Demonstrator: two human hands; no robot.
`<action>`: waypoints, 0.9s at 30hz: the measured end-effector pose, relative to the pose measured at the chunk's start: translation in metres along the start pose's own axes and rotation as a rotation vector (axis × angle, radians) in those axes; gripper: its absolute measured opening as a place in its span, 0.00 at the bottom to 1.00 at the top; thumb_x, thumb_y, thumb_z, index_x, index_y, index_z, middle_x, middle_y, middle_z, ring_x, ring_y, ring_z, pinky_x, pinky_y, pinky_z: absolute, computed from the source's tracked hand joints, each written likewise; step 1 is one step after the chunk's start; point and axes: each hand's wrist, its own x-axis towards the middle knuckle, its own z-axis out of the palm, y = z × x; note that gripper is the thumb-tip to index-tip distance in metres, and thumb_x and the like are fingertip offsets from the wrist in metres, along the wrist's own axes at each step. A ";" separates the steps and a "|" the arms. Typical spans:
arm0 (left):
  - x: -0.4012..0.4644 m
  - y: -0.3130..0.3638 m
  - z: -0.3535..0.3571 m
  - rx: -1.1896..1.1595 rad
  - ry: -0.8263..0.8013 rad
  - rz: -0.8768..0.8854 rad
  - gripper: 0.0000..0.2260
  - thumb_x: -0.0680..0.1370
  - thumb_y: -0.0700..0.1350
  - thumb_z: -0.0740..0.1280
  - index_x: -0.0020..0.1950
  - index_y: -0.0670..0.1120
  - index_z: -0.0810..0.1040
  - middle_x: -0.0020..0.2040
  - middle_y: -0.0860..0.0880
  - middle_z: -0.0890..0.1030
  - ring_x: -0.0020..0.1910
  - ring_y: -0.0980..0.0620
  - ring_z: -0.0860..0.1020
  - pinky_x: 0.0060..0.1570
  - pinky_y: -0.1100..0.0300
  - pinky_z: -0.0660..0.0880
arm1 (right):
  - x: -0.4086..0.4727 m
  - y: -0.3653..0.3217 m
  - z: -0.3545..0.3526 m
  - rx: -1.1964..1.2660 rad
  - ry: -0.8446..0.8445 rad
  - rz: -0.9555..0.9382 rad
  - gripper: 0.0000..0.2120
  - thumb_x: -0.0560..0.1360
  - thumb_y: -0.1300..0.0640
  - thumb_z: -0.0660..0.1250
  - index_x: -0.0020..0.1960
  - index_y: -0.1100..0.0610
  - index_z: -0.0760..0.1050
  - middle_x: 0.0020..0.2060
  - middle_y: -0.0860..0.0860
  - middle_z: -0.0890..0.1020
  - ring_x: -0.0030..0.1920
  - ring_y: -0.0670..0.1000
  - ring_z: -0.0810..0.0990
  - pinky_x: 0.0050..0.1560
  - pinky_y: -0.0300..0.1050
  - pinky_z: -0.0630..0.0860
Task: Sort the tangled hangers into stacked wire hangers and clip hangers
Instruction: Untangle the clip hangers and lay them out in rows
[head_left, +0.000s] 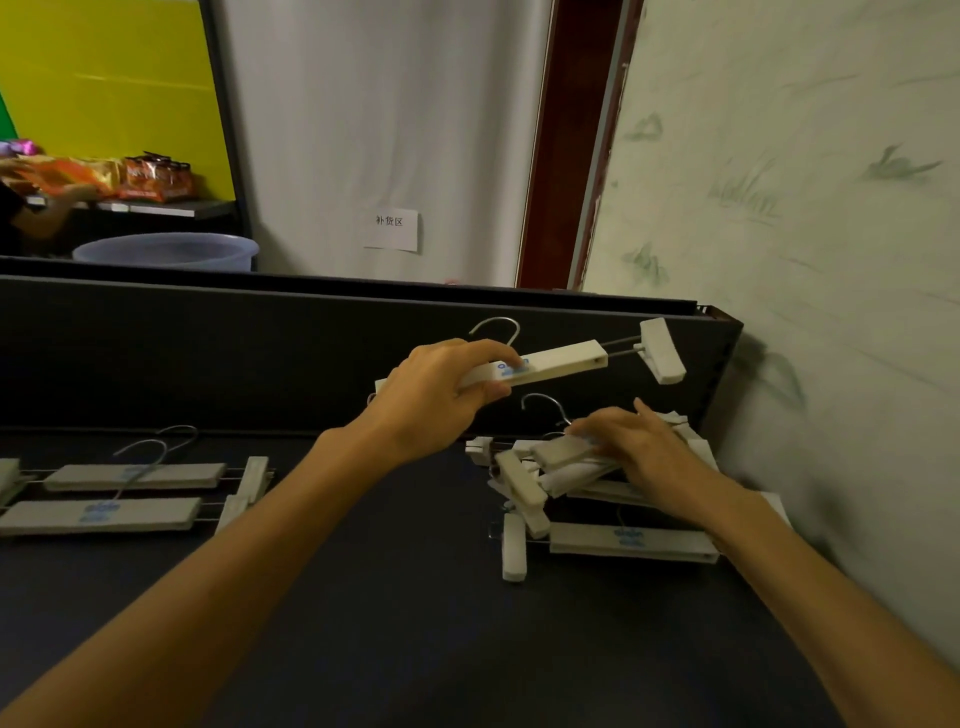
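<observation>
Above the pile (582, 483), left hand (431, 400) grips a clip hanger (561, 361); right hand (639, 447) rests spread on the pile.

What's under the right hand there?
The right hand rests on a tangled pile of white clip hangers, with a metal hook poking out behind. The hand and forearm cover the pile's middle, so how many hangers lie there is unclear.

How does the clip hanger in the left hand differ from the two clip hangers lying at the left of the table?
The left hand grips the lifted hanger in the air, while the two laid-out hangers rest flat on the table. The lifted hanger tilts upward to the right; the laid-out hangers lie almost level, side by side. All share white bars and metal hooks.
</observation>
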 end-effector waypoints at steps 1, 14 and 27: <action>-0.001 0.000 -0.001 0.009 0.002 0.003 0.14 0.77 0.46 0.64 0.63 0.56 0.73 0.57 0.48 0.76 0.49 0.52 0.76 0.49 0.53 0.77 | -0.004 0.001 0.001 -0.022 0.013 -0.041 0.31 0.72 0.70 0.62 0.67 0.43 0.64 0.65 0.49 0.71 0.67 0.52 0.68 0.74 0.56 0.47; -0.018 -0.017 0.057 0.024 0.013 -0.059 0.14 0.78 0.48 0.64 0.62 0.58 0.73 0.53 0.51 0.76 0.45 0.55 0.76 0.44 0.57 0.77 | -0.052 -0.008 0.000 0.017 0.104 -0.118 0.25 0.72 0.68 0.64 0.65 0.50 0.71 0.59 0.53 0.76 0.58 0.53 0.75 0.64 0.56 0.69; -0.023 -0.040 0.077 -0.002 0.007 -0.107 0.14 0.78 0.46 0.64 0.63 0.57 0.71 0.54 0.50 0.76 0.49 0.55 0.76 0.46 0.60 0.77 | -0.029 -0.016 0.004 -0.115 0.111 -0.181 0.25 0.71 0.66 0.69 0.64 0.49 0.70 0.58 0.52 0.74 0.59 0.52 0.73 0.62 0.46 0.65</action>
